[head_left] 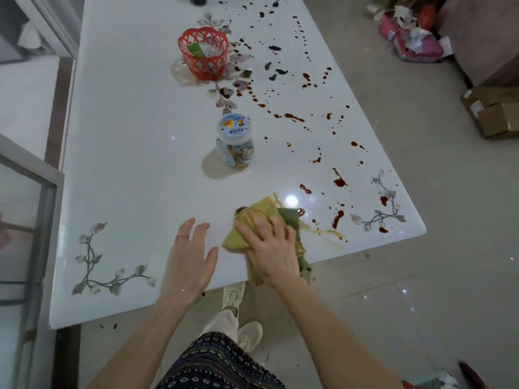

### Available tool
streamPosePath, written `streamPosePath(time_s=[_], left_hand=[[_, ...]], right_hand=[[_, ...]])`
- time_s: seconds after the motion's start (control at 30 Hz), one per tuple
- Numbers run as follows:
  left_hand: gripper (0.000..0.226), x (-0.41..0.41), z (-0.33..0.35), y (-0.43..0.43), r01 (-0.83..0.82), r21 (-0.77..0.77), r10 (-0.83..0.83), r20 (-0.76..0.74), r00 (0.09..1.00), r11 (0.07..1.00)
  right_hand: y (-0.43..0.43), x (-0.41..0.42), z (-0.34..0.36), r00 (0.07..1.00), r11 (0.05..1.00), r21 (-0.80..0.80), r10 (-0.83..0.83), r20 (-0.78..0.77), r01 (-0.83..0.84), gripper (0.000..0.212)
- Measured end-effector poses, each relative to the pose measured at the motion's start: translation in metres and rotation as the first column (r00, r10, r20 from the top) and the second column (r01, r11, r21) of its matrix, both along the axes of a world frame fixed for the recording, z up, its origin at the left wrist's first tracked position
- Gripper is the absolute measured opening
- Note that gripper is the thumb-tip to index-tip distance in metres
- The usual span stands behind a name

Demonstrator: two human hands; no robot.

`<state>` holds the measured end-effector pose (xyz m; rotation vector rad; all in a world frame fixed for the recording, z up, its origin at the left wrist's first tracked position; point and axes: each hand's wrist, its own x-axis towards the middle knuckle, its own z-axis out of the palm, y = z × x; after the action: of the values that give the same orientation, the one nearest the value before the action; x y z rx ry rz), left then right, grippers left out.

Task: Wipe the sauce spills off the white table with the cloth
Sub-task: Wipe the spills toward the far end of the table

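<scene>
Cloth [262, 209] under right grip [271, 248], fingers spread flat, pressing; left grip [191, 259] just beside, splayed, holding nothing.

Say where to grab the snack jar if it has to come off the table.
Probably best to take the jar round its clear body, just under the wide lid. It stands upright, so a side grip fits. Come from its left: the sauce spots lie on its right.
</scene>
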<state>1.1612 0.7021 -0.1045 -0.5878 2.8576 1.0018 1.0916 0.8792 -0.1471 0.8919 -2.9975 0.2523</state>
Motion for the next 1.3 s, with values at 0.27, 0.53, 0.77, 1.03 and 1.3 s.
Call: streamPosePath(time_s=[0.27,0.53,0.77,1.03,1.3], left_hand=[[0.046,-0.018,-0.001,-0.007,-0.043,-0.006,0.043,0.025,0.999,0.999],[0.045,-0.043,0.003,-0.005,-0.004,-0.002,0.004,0.032,0.999,1.0],[0.046,-0.053,0.001,-0.002,-0.002,-0.004,0.003,0.058,0.998,1.0],[0.047,-0.057,0.002,-0.001,0.006,-0.027,-0.003,0.079,0.997,1.0],[0.048,-0.058,0.001,0.005,0.04,-0.107,-0.031,0.084,0.996,0.993]], right_hand=[[-0.001,0.008,0.002,0.988,0.988,0.017,-0.154,0.013,0.153,0.056],[0.012,-0.045,0.004,0.96,0.96,0.047,-0.277,0.044,0.275,0.057],[0.007,-0.029,0.004,0.994,0.995,0.047,-0.089,0.06,0.086,0.057],[0.005,-0.035,0.002,0.989,0.99,0.044,-0.138,0.057,0.136,0.06],[-0.007,-0.073,0.012,0.942,0.96,0.078,-0.278,0.189,0.268,0.059]])
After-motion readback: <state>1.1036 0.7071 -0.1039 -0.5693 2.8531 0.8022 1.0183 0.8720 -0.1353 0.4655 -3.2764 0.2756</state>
